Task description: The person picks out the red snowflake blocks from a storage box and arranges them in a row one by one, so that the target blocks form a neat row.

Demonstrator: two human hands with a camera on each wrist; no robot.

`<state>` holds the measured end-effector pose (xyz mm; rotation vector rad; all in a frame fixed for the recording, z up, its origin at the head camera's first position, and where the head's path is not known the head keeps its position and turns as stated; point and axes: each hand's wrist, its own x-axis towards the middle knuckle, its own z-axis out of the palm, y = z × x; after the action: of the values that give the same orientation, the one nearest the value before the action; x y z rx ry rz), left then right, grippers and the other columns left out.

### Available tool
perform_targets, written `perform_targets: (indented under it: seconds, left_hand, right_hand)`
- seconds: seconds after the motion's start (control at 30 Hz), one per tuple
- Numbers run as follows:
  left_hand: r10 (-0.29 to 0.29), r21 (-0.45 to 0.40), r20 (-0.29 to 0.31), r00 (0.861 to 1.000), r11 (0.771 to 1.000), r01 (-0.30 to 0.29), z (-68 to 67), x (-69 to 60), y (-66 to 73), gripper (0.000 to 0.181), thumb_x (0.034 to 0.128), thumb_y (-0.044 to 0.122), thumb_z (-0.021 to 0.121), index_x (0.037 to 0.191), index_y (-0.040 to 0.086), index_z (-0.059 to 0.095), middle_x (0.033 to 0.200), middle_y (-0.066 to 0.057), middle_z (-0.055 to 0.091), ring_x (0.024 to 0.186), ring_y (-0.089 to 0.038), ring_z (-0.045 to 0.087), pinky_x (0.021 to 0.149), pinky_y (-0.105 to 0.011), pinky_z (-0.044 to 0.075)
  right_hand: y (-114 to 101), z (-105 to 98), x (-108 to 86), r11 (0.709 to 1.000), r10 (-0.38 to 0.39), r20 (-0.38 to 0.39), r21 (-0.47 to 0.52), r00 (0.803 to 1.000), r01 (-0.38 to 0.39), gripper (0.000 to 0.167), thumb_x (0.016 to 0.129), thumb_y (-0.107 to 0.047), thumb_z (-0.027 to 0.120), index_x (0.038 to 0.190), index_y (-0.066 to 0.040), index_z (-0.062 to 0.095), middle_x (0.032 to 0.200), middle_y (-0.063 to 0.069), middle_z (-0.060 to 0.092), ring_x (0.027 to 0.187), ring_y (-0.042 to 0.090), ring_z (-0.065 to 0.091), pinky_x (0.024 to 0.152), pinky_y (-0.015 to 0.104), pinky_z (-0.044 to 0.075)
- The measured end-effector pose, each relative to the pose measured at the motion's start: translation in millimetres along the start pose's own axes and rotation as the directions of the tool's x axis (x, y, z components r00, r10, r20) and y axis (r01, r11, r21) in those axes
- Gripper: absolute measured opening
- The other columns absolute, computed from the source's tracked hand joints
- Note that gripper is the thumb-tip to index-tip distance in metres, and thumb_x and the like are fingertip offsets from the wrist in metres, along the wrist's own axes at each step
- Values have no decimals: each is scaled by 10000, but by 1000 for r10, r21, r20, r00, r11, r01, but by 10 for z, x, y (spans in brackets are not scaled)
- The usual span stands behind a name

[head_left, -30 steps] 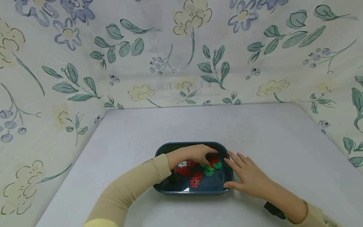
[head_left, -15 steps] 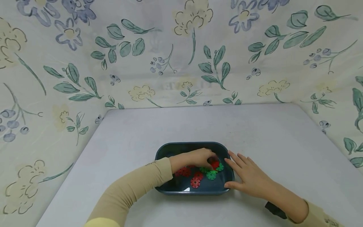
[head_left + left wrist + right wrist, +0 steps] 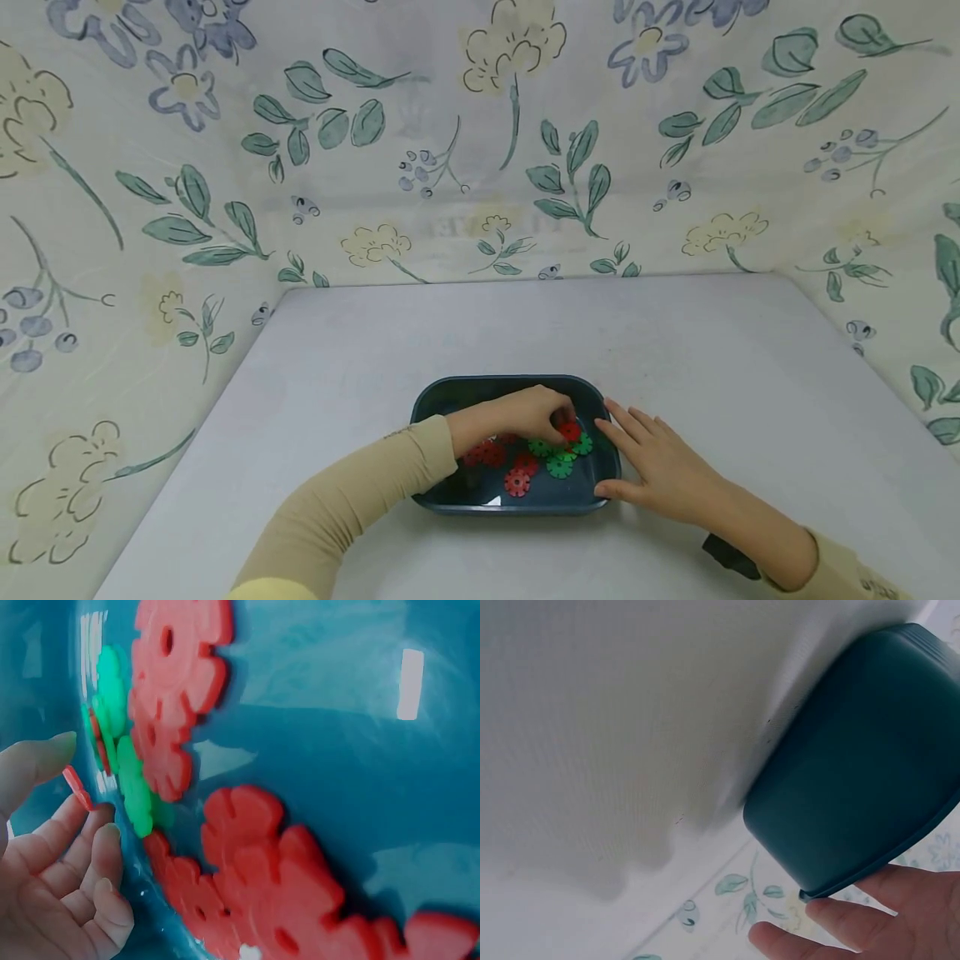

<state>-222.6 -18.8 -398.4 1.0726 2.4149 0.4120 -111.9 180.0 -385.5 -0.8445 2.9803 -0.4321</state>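
Observation:
My left hand reaches into the dark teal tray and pinches a red notched disc between thumb and fingers; the left wrist view shows that disc edge-on. Around it lie several flower-like plastic discs. Green discs are just below the fingertips, and a red disc is nearer the tray's front wall. More red discs fill the lower part of the left wrist view. With fingers spread and straight, my right hand rests at the tray's right rim. The left forearm partly hides the tray's left side.
The tray stands on a white tabletop. Floral cloth rises behind the table and along its sides. A small black object shows under the right wrist.
My left hand has drawn its fingers together over the discs at the tray's right side and now pinches a red one. Green discs there have shifted slightly. The right hand stays in place.

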Motion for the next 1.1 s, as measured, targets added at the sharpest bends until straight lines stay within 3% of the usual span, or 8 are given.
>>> perform_targets:
  seconds: [0.33, 0.57, 0.83, 1.1]
  left_hand:
    - [-8, -17, -10, 1000, 1000, 8, -106, -104, -42, 340, 784, 266, 721, 1074, 119, 625, 907, 29, 618, 783, -55, 527, 676, -155, 445]
    - [-17, -53, -20, 1000, 998, 16, -299, -267, -78, 333, 778, 235, 722, 1066, 111, 610, 879, 20, 593, 788, -93, 512, 684, -190, 441]
    - [-47, -130, -153, 987, 991, 27, -653, -503, -220, 318, 775, 198, 715, 1049, 98, 590, 875, -14, 584, 746, -135, 500, 648, -233, 424]
    - [-137, -229, -271, 953, 971, 74, -885, -770, -589, 334, 779, 179, 695, 1069, 56, 587, 904, -60, 588, 757, -173, 523, 650, -241, 448]
  right_hand:
    - [-23, 11, 11, 999, 28, 15, 19, 999, -29, 756, 799, -544, 590, 1333, -28, 447, 1456, 171, 310, 1259, 428, 350, 967, 606, 293]
    - [-23, 16, 12, 999, 28, 6, 23, 1000, -28, 761, 799, -544, 590, 1337, -26, 443, 1457, 172, 308, 1251, 424, 363, 964, 601, 301]
    - [-18, 8, -2, 999, 32, 4, 23, 999, -32, 782, 793, -570, 580, 1338, -25, 441, 1458, 166, 307, 1246, 411, 371, 959, 600, 309]
    - [-17, 13, 3, 1000, 21, 1, 20, 1000, -21, 791, 797, -586, 561, 1337, -21, 440, 1459, 168, 306, 1249, 416, 370, 966, 592, 307]
